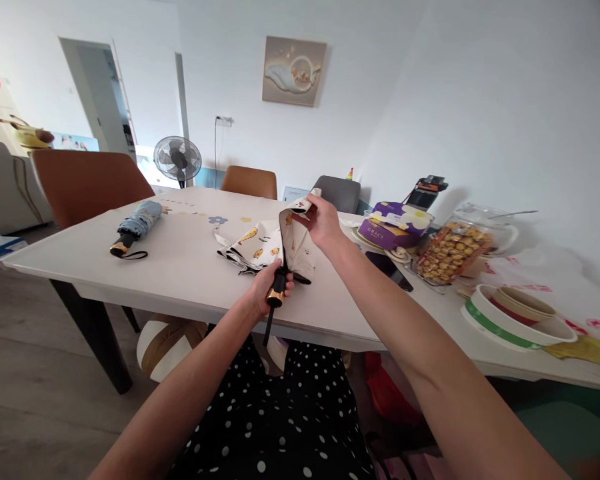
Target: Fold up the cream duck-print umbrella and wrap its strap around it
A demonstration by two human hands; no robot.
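One clear, boxy jar [453, 253] is packed with golden-brown lumps. Near it, a purple cardboard box with white flowers [387, 233] has "GRACE" on its front. A big white bowl with a green stripe [500, 332] holds smaller bowls, and one of them is tan.

All these sit on the right side of a long white surface [190, 260]. In the middle, by the near edge, is a white cloth umbrella with yellow pictures [260, 245], its cloth loose and crumpled. The left hand [263, 288] of the two bare hands is curled around its black and gold handle. The right hand [324, 223] pinches a bit of the cloth, thumb against fingers, and lifts it up. Far to the left lies a folded light blue umbrella [145, 219], with a black strap at its handle.

Around the surface are a big reddish-brown chair [90, 177], a smaller brown chair [250, 181] and a gray chair [336, 193]. A black round fan [179, 159] stands behind, and a square picture [294, 72] hangs on the wall.

The right arm hides part of a flat black thing [390, 270], maybe a phone. A white plastic bag with red marks [545, 270] is hard to make out. Under the surface, a red thing [390, 393] is too dark to name.
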